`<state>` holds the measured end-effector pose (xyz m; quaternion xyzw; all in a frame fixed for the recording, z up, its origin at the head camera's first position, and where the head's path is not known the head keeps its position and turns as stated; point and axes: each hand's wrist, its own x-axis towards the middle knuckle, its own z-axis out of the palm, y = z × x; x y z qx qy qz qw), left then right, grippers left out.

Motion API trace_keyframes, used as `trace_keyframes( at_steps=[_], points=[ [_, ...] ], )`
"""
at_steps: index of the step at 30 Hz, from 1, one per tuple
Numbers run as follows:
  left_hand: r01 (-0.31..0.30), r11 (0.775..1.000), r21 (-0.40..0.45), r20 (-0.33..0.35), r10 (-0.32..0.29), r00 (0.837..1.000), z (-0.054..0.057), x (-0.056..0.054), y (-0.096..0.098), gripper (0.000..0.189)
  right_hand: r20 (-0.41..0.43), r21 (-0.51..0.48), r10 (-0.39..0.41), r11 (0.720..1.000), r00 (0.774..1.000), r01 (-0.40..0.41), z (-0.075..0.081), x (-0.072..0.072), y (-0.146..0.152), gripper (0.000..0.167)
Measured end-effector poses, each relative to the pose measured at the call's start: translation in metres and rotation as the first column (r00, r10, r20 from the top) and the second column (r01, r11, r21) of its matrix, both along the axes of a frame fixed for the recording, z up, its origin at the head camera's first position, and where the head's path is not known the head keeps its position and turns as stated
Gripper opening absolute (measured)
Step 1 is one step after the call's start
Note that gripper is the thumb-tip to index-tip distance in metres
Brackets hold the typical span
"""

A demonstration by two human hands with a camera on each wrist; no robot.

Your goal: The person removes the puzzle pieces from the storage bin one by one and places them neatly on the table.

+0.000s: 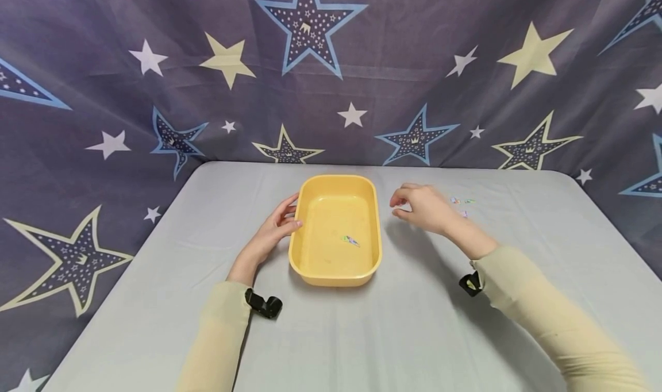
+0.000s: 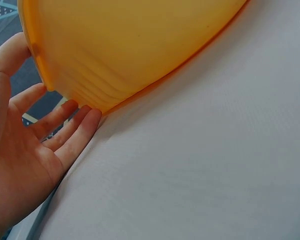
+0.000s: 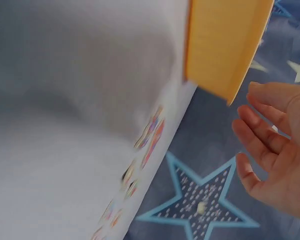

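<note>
A yellow plastic tub (image 1: 336, 277) stands on the table. Two or so small multicoloured flat pieces (image 1: 351, 241), too small to identify, lie on its floor. My left hand (image 1: 269, 234) holds the tub's left side, thumb over the rim and fingertips against the outer wall, as the left wrist view also shows. To the right of the tub, my right hand (image 1: 424, 208) hovers above the table, fingers loosely bent and apart from the rim. Nothing shows between its fingers in the right wrist view. Several similar colourful pieces (image 3: 152, 137) lie beyond that hand, blurred there.
A pale grey cloth covers the table (image 1: 414, 334). Behind it hangs a dark curtain (image 1: 362, 47) with stars, reaching round the left and right sides. Black wrist cameras (image 1: 264, 304) sit at both cuffs.
</note>
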<state>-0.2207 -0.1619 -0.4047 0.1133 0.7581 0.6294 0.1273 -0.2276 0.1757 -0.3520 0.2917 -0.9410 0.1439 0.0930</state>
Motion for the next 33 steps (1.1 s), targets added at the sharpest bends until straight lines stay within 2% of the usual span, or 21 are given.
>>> trace_keyframes(
  at_steps=[6,11,24,28,33],
  points=[
    [-0.003,1.000,-0.016,0.002,0.003,1.000,0.001,-0.001,0.000,0.067,-0.024,-0.005,0.047,0.999,0.999,-0.047,0.004,0.006,-0.023,0.011],
    [-0.003,1.000,-0.011,-0.001,0.003,1.000,0.002,-0.001,0.000,0.066,-0.033,-0.009,0.087,0.996,0.996,-0.088,0.005,0.007,-0.040,0.015],
    [-0.004,1.000,-0.009,0.002,0.004,1.000,0.000,0.000,0.000,0.067,0.100,0.107,0.163,0.979,0.982,-0.173,-0.010,0.007,-0.079,0.021],
    [0.004,1.000,-0.010,0.003,-0.004,1.000,0.001,0.001,0.001,0.067,0.117,0.161,0.164,0.970,0.979,-0.182,-0.014,0.006,-0.084,0.021],
    [0.001,1.000,-0.007,0.003,-0.001,1.000,0.002,0.001,0.000,0.067,0.168,0.180,0.144,0.968,0.975,-0.174,-0.018,0.005,-0.089,0.023]
  ],
)
